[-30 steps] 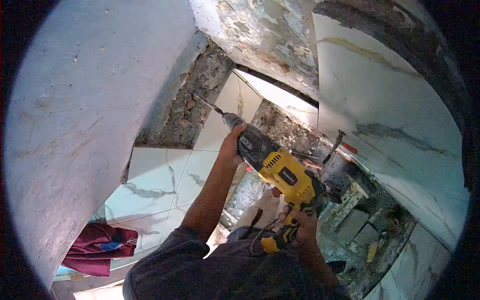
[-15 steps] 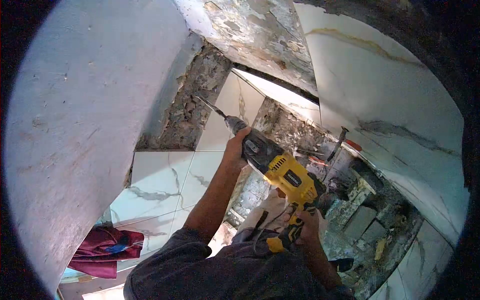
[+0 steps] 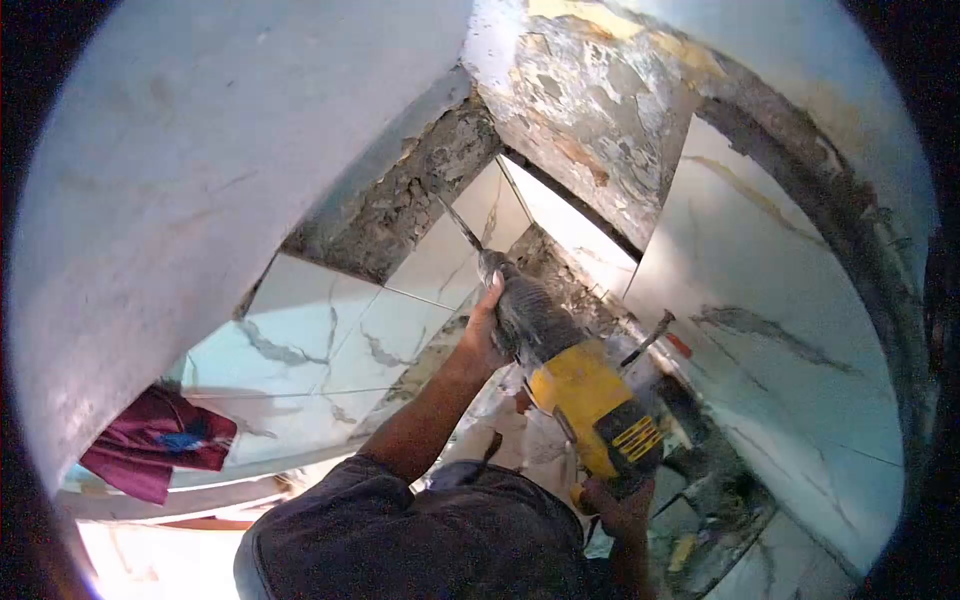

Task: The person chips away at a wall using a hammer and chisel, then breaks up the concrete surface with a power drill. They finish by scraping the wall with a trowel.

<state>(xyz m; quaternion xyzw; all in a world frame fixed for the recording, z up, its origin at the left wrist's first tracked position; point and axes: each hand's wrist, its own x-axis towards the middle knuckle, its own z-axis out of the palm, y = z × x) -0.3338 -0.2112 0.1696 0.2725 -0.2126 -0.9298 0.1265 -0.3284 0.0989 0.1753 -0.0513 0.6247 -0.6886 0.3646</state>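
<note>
A yellow and black rotary hammer (image 3: 580, 390) slants across the middle of the view, its long thin bit (image 3: 460, 222) pointing up and left. My left hand (image 3: 488, 335) is wrapped around the dark front housing near the chuck. At the lower rear, my right hand (image 3: 620, 505) is closed on the handle, partly hidden by the tool body. The bit's tip lies over the bare rough masonry strip (image 3: 400, 205) above the white marbled wall tiles (image 3: 300, 320); whether it touches is hard to tell.
A maroon cloth (image 3: 160, 445) hangs at lower left. A dark metal tool with a flared head (image 3: 650, 335) leans by the right tiled wall (image 3: 780, 300), near a small red piece (image 3: 678, 344). Rubble and broken pieces (image 3: 690, 540) lie below right. Peeling plaster (image 3: 600, 100) covers the upper wall.
The view has shifted and turned. The rotary hammer has rolled, showing more of its yellow back, and its rear end has swung lower and right. Both hands keep their hold.
</note>
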